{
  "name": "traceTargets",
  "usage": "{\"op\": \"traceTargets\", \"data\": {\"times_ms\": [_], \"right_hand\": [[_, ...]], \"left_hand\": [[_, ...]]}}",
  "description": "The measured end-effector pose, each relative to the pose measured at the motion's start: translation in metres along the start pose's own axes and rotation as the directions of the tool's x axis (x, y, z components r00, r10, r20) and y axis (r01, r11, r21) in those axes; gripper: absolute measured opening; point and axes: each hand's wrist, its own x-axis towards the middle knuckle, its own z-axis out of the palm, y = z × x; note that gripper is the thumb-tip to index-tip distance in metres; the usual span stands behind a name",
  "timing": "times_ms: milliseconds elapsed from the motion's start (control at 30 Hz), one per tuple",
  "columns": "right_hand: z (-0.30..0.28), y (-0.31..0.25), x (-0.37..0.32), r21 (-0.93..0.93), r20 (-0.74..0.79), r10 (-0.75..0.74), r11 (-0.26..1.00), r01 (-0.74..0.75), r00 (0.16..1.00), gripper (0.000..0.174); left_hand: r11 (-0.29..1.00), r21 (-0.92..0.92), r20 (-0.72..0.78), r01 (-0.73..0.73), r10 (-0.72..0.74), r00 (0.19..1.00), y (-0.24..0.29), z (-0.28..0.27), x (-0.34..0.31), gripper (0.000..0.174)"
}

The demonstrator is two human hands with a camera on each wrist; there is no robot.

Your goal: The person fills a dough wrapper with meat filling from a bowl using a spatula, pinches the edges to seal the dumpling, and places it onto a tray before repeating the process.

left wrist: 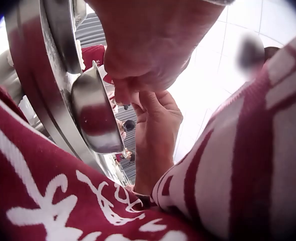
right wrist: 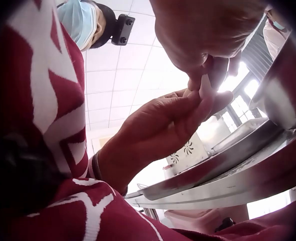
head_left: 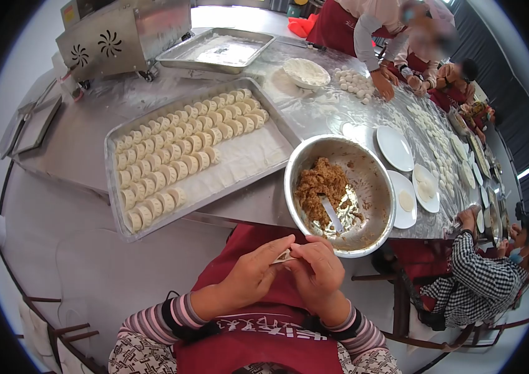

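Observation:
In the head view a small pale dumpling (head_left: 284, 256) is pinched between both hands, just in front of the metal bowl. The left hand (head_left: 247, 274) holds its left side with thumb and fingers; the right hand (head_left: 318, 269) grips the other side, fingertips touching the left ones. From the right wrist view, the dumpling's white edge (right wrist: 205, 86) shows between the fingers. The steel bowl (head_left: 379, 234) holds brown filling (head_left: 322, 184) and a spoon (head_left: 332, 214). A tray (head_left: 253, 163) to the left carries rows of folded dumplings (head_left: 171, 149).
White plates (head_left: 395, 148), some with round wrappers (head_left: 406, 201), lie right of the bowl. Behind are a floury bowl (head_left: 307, 73), dough pieces (head_left: 353, 84), a second tray (head_left: 214, 50) and a steel machine (head_left: 124, 40). Several people work around the table; one in a checked shirt (head_left: 486, 274) sits at right.

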Motion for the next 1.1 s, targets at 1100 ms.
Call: {"op": "traceTargets", "data": {"times_ms": [1100], "right_hand": [[0.005,-0.001,0.005,0.02,0.073,0.054,0.998,-0.055,0.996,0.031]], "left_hand": [[0.979,-0.184,-0.022,0.088,-0.093,0.995,-0.01,0.004,-0.006,0.054]]}}
